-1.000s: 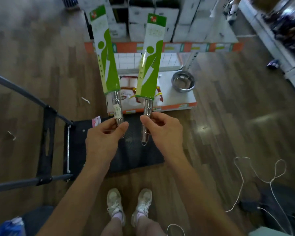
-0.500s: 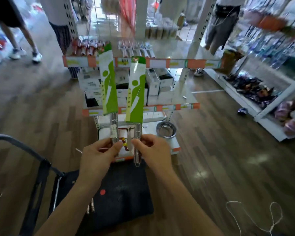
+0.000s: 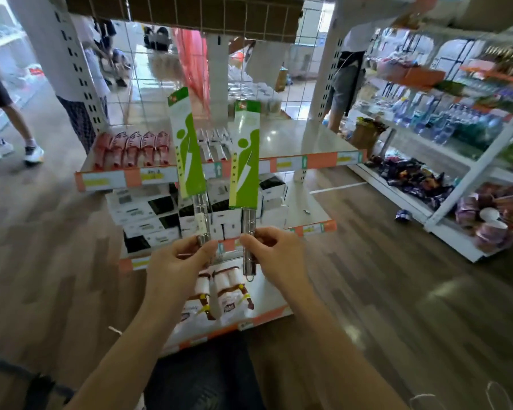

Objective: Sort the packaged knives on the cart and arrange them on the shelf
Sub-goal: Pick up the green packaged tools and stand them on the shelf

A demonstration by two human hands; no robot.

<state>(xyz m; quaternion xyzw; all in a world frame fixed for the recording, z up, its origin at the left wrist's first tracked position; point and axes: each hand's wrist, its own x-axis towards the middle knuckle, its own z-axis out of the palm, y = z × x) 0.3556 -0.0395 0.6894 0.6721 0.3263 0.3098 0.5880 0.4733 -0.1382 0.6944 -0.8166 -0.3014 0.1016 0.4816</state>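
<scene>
two hands are up in front of the chest, each pinching one knife by its handle: the left hand has thumb and fingertips closed round the butt of the left steel-handled knife in a green-and-white card sleeve, and the right hand is closed the same way on the middle of the handle of the right steel-handled knife in a matching green-and-white sleeve. both knives stand nearly upright, blades up, close together but apart, held in the air in front of the white metal shelf with orange price strips. that shelf carries a row of red-patterned packs at its left and some small silver packs behind the knives; its right part is bare. the knives look stiff and fairly light, yet top-heavy in this hold, and the polished steel is likely slippery, so a fuller grip on the handle seems wiser; the card sleeve could slide off the blade if pulled.
</scene>
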